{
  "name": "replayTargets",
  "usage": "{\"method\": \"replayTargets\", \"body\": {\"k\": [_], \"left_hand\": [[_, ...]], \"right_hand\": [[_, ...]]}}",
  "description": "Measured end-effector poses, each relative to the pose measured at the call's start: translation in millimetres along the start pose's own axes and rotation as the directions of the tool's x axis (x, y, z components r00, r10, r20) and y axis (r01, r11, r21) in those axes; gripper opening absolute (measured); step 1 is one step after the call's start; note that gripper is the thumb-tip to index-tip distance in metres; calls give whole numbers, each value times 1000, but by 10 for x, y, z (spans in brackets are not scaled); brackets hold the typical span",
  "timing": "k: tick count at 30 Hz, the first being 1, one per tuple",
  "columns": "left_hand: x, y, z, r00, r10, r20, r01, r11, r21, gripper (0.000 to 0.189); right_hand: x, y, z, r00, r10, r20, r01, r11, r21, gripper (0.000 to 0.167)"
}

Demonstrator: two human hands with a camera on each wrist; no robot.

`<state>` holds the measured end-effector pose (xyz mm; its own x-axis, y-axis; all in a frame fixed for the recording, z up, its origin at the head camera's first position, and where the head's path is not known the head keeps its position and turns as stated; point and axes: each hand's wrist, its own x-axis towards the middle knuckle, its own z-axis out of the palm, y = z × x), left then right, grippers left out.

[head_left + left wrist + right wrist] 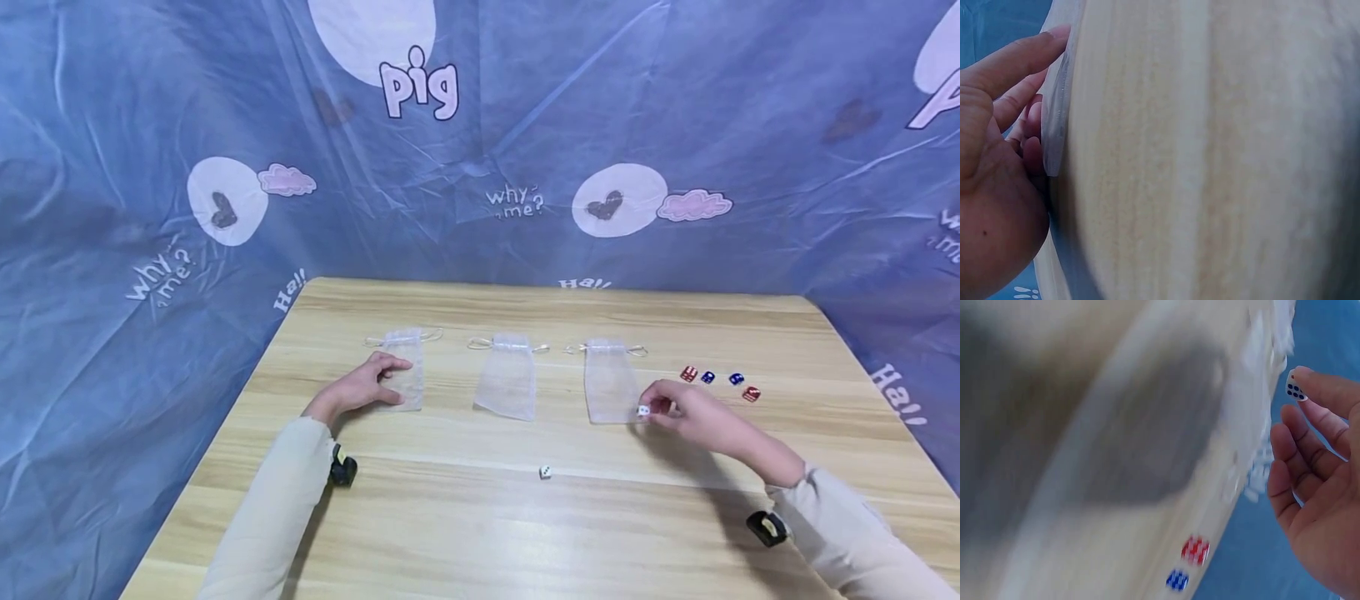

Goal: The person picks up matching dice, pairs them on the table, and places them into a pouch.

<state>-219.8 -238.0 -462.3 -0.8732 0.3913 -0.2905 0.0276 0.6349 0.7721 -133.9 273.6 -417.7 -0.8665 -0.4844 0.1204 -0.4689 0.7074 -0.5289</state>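
Note:
Between the thumb and index finger of my right hand a white die is pinched, held beside the lower right corner of the right sheer drawstring bag. In the right wrist view that white die shows dark pips on one face. My left hand touches the left sheer bag, thumb and index finger spread apart over it. The left wrist view shows the bag's edge at the fingers. A middle sheer bag lies flat. Another white die sits nearer the front.
Right of the bags lie two red dice, one on the left and one on the right, with two blue dice, a left one and a right one, between them. A blue printed cloth hangs behind the wooden table.

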Motion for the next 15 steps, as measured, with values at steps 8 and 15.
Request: {"method": "replayTargets", "body": {"k": [8,15], "left_hand": [[-3,-18,19,1000,5,4,-5,1000,-11,64],[2,-5,16,1000,9,4,-9,1000,-14,63]], "right_hand": [[38,-276,277,992,-54,115,55,998,-3,17],[69,-439,427,982,-38,183,33,999,28,13]]}}
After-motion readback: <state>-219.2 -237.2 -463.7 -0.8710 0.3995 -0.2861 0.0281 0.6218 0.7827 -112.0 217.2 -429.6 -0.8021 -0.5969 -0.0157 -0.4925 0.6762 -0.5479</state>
